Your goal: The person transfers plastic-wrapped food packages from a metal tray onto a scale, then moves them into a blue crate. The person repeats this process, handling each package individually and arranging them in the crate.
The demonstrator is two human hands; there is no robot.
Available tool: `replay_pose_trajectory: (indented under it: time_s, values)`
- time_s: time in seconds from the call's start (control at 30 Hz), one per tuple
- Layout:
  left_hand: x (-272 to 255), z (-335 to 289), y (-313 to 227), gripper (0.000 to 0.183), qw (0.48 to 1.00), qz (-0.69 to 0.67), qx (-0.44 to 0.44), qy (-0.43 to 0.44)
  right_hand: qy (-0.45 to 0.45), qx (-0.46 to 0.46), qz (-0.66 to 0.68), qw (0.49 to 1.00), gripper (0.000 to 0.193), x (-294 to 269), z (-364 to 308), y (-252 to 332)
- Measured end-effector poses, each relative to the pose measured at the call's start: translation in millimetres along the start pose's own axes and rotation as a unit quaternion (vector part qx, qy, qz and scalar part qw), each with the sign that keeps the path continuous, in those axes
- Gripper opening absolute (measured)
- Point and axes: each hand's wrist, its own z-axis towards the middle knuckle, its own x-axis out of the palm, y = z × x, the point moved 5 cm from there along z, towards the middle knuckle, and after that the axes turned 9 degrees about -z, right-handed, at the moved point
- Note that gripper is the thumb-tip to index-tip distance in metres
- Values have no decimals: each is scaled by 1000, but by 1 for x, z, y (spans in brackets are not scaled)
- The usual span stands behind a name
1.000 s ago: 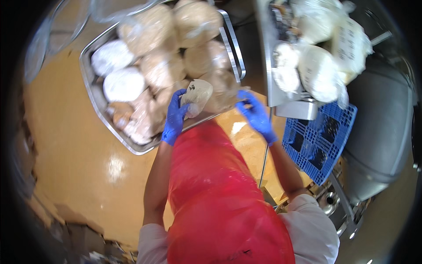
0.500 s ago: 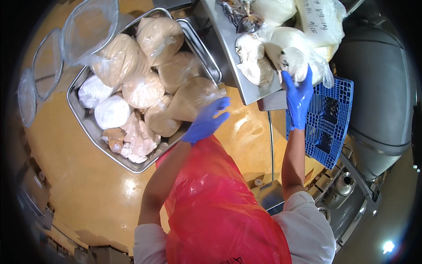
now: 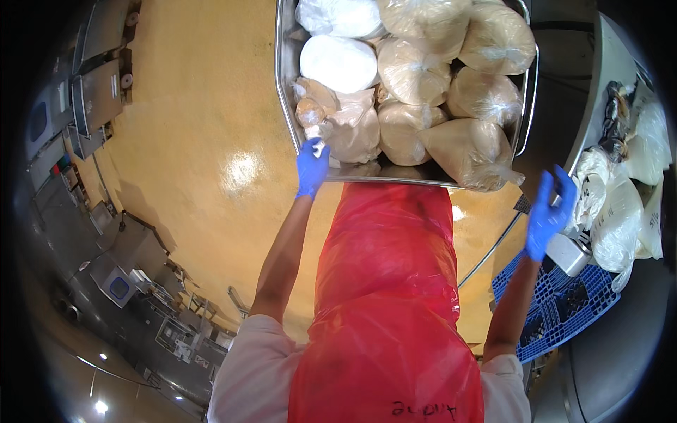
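Small white plastic-wrapped bundle (image 3: 321, 132): near left corner of silver rectangular metal tray (image 3: 284, 106), right at left hand (image 3: 312, 168).
Left hand: fingers curled; grasp cannot be told.
Right hand (image 3: 549, 217): released, fingers spread, beside tray.

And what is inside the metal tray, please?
In the tray: tan bags, white bags, and a pinkish bundle near the left hand. What lies beneath them is hidden.

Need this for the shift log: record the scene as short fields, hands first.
Left hand: blue-gloved, fingers at a small white item, grip unclear
Right hand: blue-gloved, open, near white bundles
Metal bin: holds tan bags and white bags
Lower right: blue pallet
Worn: red apron, white sleeves
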Motion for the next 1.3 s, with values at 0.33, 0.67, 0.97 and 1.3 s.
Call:
replay_pose_trajectory:
  time_s: [0.33,0.67,0.97,1.3]
  values:
    - [-7,124,48,40,976,204,67,-27,374,-319,48,870,56,439,-178,182]
    - [-65,88,103,14,989,-54,77,-117,483,-320,113,807,46,568,-220,191]
    - [-92,19,80,12,980,-196,28,-10,640,-216,27,737,59,532,-185,204]
    - [-96,23,76,28,936,-351,1,23,400,-183,-47,897,28,558,-208,209]
